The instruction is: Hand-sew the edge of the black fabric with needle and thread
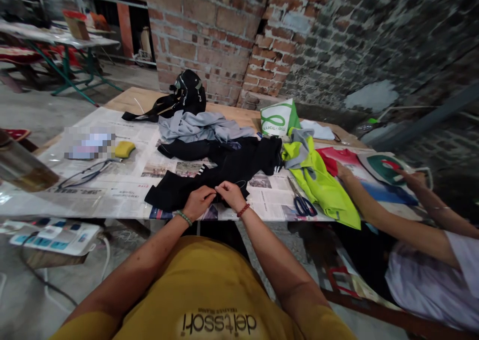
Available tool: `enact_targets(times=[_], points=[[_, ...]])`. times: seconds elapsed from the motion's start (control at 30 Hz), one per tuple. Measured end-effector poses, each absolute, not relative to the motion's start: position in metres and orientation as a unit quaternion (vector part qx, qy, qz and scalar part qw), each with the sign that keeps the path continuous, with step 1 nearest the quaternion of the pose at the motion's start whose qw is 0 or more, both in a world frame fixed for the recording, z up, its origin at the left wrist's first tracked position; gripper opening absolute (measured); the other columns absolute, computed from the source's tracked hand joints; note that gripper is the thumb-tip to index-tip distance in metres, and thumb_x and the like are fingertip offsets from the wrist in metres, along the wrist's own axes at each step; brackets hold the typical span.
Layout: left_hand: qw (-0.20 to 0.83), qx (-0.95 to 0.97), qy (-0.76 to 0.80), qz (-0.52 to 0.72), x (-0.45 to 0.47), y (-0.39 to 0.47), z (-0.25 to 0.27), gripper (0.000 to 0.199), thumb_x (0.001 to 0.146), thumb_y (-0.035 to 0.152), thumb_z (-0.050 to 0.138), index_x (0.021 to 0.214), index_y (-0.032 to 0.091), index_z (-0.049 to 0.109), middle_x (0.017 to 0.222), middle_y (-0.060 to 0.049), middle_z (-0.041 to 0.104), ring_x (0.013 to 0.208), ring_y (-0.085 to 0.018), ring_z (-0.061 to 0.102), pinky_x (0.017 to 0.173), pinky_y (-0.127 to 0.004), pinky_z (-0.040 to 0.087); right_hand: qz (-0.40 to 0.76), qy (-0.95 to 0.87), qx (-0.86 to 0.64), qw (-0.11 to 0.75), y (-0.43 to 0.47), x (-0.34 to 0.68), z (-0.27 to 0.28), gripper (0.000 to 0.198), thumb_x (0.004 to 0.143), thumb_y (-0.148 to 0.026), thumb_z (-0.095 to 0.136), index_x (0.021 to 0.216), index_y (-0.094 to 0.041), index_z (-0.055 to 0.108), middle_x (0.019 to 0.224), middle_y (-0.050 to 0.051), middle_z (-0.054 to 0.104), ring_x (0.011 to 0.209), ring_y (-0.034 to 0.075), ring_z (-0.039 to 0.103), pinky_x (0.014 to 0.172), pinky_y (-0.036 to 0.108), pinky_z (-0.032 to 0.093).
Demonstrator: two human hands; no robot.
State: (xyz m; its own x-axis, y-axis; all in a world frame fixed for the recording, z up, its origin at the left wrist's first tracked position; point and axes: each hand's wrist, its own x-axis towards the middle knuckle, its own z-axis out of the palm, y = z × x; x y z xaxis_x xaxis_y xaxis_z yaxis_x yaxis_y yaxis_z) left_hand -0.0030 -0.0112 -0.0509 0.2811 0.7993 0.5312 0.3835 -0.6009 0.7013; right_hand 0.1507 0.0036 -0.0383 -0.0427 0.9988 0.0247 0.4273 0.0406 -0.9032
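Observation:
A black garment (239, 161) with short white stripes lies bunched on the newspaper-covered table in front of me. At its near edge, my left hand (201, 202) is closed, thumb and fingers pinching the dark cloth. My right hand (231, 196) is closed in a pinch almost touching the left fingertips. A thin pale line like thread curves near the right hand; what those fingers hold is too small to make out. Dark-handled scissors (304, 205) lie to the right, beside a fluorescent yellow and grey garment (318, 180).
Behind the black garment are grey cloth (202, 127) and a black bag (189, 93). Glasses (88, 173), a yellow sponge-like block (124, 149) and a bottle (22, 163) stand left. At right, a co-worker's hand holds an iron (385, 168). A power strip (56, 236) sits below the table.

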Motion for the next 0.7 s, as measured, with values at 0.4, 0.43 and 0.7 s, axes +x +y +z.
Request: enact_targets(times=[0.4, 0.43, 0.7], points=[[0.234, 0.772, 0.387, 0.446, -0.0006, -0.0116, -0.054, 0.011, 0.076, 0.011, 0.058, 0.081, 0.017, 0.066, 0.077, -0.002, 0.064, 0.073, -0.012, 0.06, 0.069, -0.022, 0.048, 0.384, -0.617, -0.583, 0.363, 0.0055, 0.1508, -0.0396, 0.023, 0.072, -0.038, 0.053, 0.061, -0.018, 0.054, 0.047, -0.006, 0.046, 0.047, 0.008, 0.042, 0.049, 0.02, 0.032], [0.233, 0.773, 0.39, 0.442, -0.0004, -0.0115, -0.0545, 0.013, 0.075, 0.01, 0.058, 0.082, 0.017, 0.066, 0.078, -0.002, 0.064, 0.073, -0.012, 0.061, 0.07, -0.022, 0.048, 0.384, -0.619, -0.582, 0.361, 0.0054, 0.1506, -0.04, 0.023, 0.072, -0.038, 0.053, 0.06, -0.018, 0.054, 0.047, -0.006, 0.046, 0.047, 0.008, 0.041, 0.048, 0.02, 0.031], [0.226, 0.775, 0.4, 0.433, -0.0009, -0.0102, -0.0589, 0.016, 0.077, 0.011, 0.055, 0.082, 0.017, 0.068, 0.076, -0.002, 0.064, 0.07, -0.011, 0.06, 0.066, -0.021, 0.048, 0.382, -0.626, -0.58, 0.353, 0.0044, 0.1487, -0.0384, 0.022, 0.072, -0.036, 0.052, 0.06, -0.018, 0.054, 0.048, -0.006, 0.046, 0.048, 0.008, 0.041, 0.048, 0.02, 0.03]])
